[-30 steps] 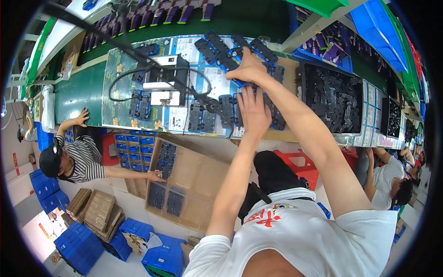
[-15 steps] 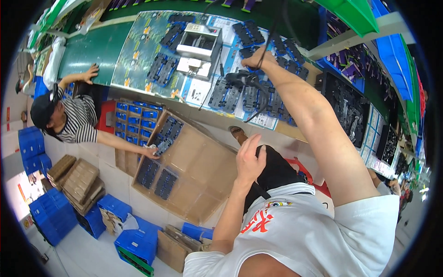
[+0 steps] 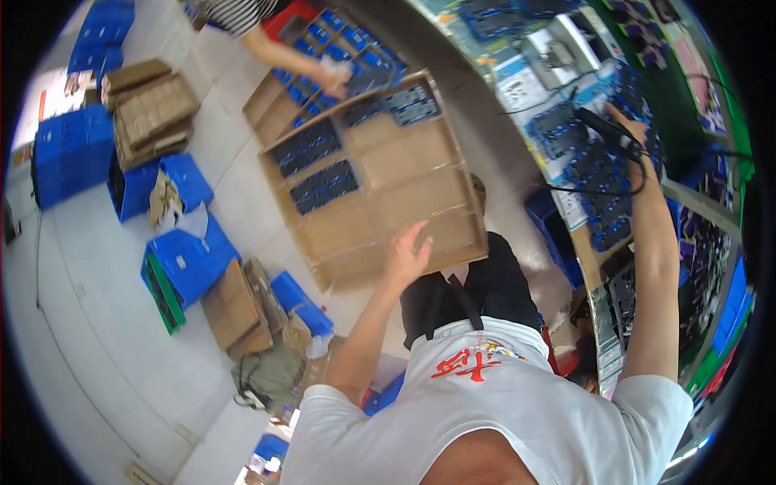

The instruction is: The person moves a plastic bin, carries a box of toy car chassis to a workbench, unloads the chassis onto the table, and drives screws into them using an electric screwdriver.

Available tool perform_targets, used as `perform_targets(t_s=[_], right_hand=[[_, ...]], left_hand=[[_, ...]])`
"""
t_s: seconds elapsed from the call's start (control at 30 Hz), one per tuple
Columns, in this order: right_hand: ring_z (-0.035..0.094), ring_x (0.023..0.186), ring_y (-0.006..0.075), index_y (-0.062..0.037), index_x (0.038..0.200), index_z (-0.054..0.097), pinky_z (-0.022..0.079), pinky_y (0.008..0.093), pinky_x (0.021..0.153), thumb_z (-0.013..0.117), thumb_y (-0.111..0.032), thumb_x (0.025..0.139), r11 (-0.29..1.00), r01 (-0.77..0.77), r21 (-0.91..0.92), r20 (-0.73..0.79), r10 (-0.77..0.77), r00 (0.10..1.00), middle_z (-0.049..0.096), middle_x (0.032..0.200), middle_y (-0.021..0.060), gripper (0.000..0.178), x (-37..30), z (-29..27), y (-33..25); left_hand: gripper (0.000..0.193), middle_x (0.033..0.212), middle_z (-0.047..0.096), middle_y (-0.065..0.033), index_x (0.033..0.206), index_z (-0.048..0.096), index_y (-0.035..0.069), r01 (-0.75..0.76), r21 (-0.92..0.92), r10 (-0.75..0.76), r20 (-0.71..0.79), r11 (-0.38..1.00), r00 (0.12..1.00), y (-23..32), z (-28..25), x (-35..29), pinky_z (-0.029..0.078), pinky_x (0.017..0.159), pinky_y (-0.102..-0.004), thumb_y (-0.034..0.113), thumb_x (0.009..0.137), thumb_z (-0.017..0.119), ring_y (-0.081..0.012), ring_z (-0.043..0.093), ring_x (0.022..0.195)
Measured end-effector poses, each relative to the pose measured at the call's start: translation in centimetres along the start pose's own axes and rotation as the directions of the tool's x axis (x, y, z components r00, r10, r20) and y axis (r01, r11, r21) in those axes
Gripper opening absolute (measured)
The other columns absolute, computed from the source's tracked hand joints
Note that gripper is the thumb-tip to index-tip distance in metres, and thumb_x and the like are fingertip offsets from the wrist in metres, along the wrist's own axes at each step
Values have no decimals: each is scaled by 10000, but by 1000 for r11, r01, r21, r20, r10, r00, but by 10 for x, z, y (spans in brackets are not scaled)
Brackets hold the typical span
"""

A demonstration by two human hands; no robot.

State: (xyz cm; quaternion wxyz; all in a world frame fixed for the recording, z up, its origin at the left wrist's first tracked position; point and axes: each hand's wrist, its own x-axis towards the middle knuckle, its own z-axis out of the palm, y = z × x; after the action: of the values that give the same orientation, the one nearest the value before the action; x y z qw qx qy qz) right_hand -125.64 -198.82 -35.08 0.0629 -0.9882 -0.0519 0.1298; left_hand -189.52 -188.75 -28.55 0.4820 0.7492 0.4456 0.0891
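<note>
My left hand (image 3: 408,255) hovers above the near edge of a shallow cardboard tray (image 3: 396,166), fingers apart with nothing in them. Several black-and-blue moulded plastic parts (image 3: 323,187) lie in the tray's far and left sections. On the right, my right hand (image 3: 630,128) reaches over the workbench, among more black-and-blue plastic parts (image 3: 600,179). Beside that hand is a black handheld tool with a cord (image 3: 602,129), which partly covers it. Blur and the tool hide its fingers, so a grip cannot be made out.
A co-worker's hand (image 3: 333,82) is over a divided box of blue parts (image 3: 356,40) beyond the tray. A silver-white machine (image 3: 558,52) stands on the bench. Blue crates (image 3: 73,153) and stacked cardboard (image 3: 158,109) are at left. A blue bin (image 3: 554,234) sits beside the bench.
My view has turned toward the tray, so the bench now lies at the right. The co-worker's hand has moved from the tray to the divided box. My left hand now appears over the tray's edge.
</note>
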Motion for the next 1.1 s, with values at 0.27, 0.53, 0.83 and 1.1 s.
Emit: perform_targets(t_s=[0.27, 0.53, 0.83, 1.1], right_hand=[[645, 966, 180, 44, 1270, 593, 510, 296, 904, 706, -109, 951, 680, 650, 339, -665, -316, 677, 695, 1074, 103, 371, -158, -77, 87], [616, 826, 120, -24, 997, 676, 509, 279, 753, 725, -78, 894, 642, 467, 608, 0, -588, 809, 662, 913, 35, 127, -495, 156, -112], [488, 1265, 284, -11, 1336, 505, 398, 411, 1016, 771, -144, 729, -4, 998, 70, 272, -962, -23, 520, 1348, 122, 676, -563, 375, -302], [470, 1269, 274, 7, 1421, 450, 369, 414, 1027, 759, -105, 724, -82, 983, -163, 345, -939, -21, 511, 1335, 133, 771, -572, 389, -313]], left_hand=[[498, 1171, 676, -158, 1262, 631, 53, 193, 373, -35, -393, 907, 919, -249, -104, 31, 475, 976, -462, 85, 777, 740, -356, 609, 1114], [928, 1405, 496, -127, 1434, 425, 36, 87, 754, 5, -120, 652, 993, -348, -160, 107, 344, 1142, -467, 171, 640, 887, -311, 463, 1307], [992, 1324, 507, -130, 1415, 427, 42, -55, 773, 44, 34, 633, 998, -367, -169, 124, 317, 1149, -481, 257, 581, 921, -299, 468, 1280], [983, 1293, 529, -137, 1412, 418, 30, -93, 794, 71, 63, 601, 996, -382, -171, 122, 391, 1101, -515, 289, 602, 911, -290, 526, 1215]])
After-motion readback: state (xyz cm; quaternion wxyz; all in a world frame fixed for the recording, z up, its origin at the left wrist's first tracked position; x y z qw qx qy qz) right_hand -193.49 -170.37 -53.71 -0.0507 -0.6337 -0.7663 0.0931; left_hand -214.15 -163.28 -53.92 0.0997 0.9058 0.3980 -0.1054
